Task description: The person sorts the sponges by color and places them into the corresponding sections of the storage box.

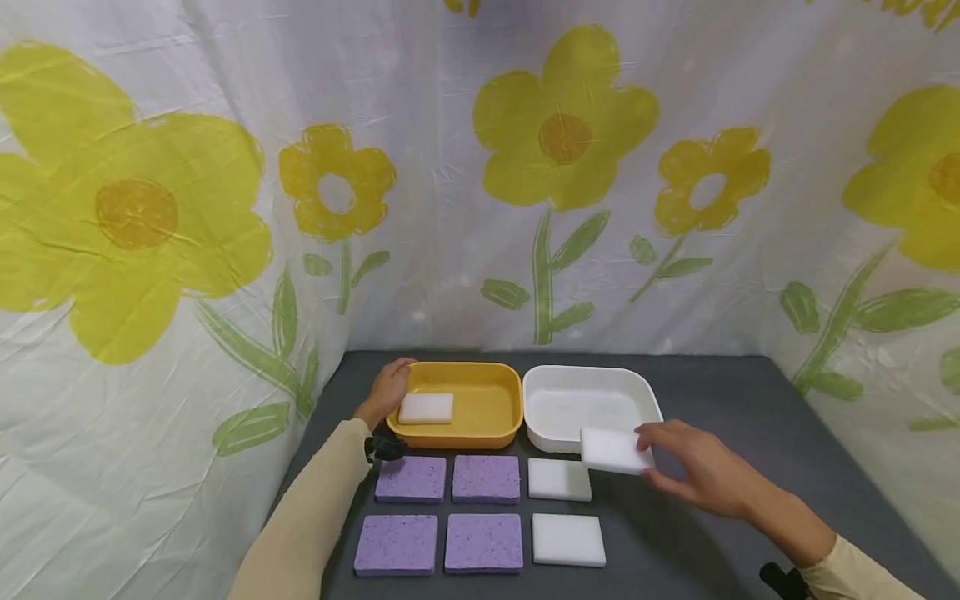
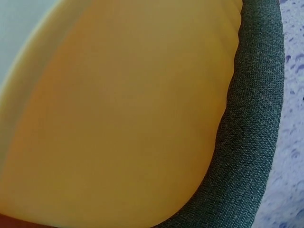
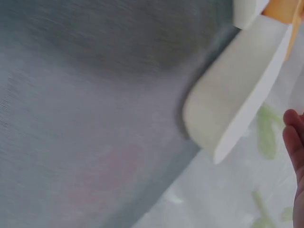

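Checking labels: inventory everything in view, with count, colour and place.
Yellow tray: 1, yellow, far side
White tray: 1, white, beside yellow tray
Sponges: 4, purple, before yellow tray
White blocks: 4, white, two on table, one in yellow tray, one held
Table: 1, dark grey, beneath trays
Curtain: count unclear, floral white, behind
Sleeves: 2, cream, forearms
Wrist gear: 2, black, wrists
Left hand: 1, bare, at yellow tray
Right hand: 1, bare, pinching white block
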A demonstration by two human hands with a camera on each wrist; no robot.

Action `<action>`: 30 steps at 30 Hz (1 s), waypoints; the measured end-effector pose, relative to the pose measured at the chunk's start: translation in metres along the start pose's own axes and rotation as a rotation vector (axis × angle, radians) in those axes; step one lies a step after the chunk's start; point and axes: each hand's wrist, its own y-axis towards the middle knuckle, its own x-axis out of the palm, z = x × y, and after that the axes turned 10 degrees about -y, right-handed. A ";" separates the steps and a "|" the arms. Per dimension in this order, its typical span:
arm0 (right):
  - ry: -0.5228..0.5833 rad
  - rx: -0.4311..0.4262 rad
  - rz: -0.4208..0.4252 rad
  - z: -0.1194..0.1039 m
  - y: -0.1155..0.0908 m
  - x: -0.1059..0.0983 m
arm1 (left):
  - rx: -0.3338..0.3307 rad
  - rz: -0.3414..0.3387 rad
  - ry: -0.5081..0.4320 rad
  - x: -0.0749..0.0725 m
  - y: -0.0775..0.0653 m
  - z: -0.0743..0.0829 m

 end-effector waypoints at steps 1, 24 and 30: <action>0.000 0.005 -0.016 0.000 0.006 -0.002 | -0.003 0.000 -0.001 0.000 0.000 0.000; 0.074 0.014 -0.223 -0.005 0.133 0.047 | -0.013 -0.016 -0.025 -0.002 0.000 -0.002; 0.090 0.026 -0.264 -0.017 0.161 0.063 | -0.009 0.003 -0.010 -0.001 -0.002 0.000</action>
